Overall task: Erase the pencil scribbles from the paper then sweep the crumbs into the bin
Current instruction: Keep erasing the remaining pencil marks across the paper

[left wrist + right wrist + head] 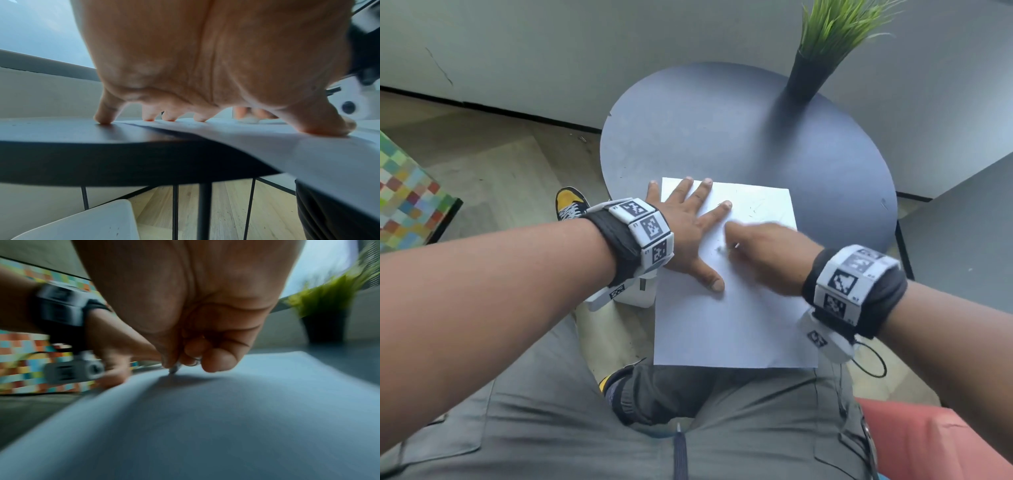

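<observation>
A white sheet of paper (722, 325) lies on the round dark table (722, 130), its near end hanging past the edge over my lap. My left hand (688, 226) presses flat on the sheet's upper left, fingers spread. My right hand (750, 243) is blurred and pinches a small whitish eraser (734, 246) against the middle of the paper. The left wrist view shows the eraser (248, 120) under those fingers, and the right wrist view shows its tip (174, 369) touching the sheet (205, 426). Faint pencil marks (756, 209) remain near the far right corner.
A potted grass plant (808, 75) stands at the table's far right. A white bin (82, 224) sits on the floor below the table's left edge, partly seen under my left wrist (637, 294). A thin dark pencil-like stick (679, 445) lies on my lap.
</observation>
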